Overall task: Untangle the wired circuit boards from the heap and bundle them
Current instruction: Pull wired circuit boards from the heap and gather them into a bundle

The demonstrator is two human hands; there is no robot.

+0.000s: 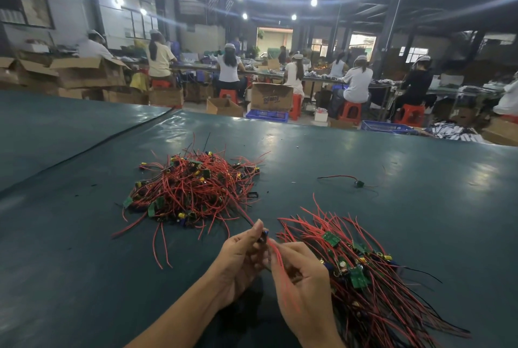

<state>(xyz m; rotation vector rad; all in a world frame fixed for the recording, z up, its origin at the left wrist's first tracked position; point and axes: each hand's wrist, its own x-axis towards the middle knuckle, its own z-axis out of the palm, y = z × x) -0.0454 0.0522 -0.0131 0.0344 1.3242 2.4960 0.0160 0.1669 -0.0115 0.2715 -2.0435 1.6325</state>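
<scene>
- While the left hand (241,260) is pinching one small wired circuit board (263,235) between thumb and fingertips, the right hand (304,291) is curling its fingers round that board's red wires (277,256) just beneath it, so two hands are sharing one piece
- Judging by how the leads are drooping and bending, each piece is weighing next to nothing and its wires are behaving soft and springy, likely snagging on their neighbours; the board is looking like the stiff part and the sensible place to be gripping, with the other hand sliding along the wire rather than tugging at the joints, which are probably the fragile spot
- Just right of the hands, one sorted bundle (364,286) is lying on the desk (84,263), its wires running roughly parallel and its green boards gathering near the middle, overlapping too much for counting
- Further out and to the left, one tangled heap (193,188) is sitting on the desk, with a lead stretching from it to the held board; its boards are too many and too knotted for counting
- Beyond the bundle, one stray board (358,183) is lying alone with its wire, well apart from both piles
</scene>
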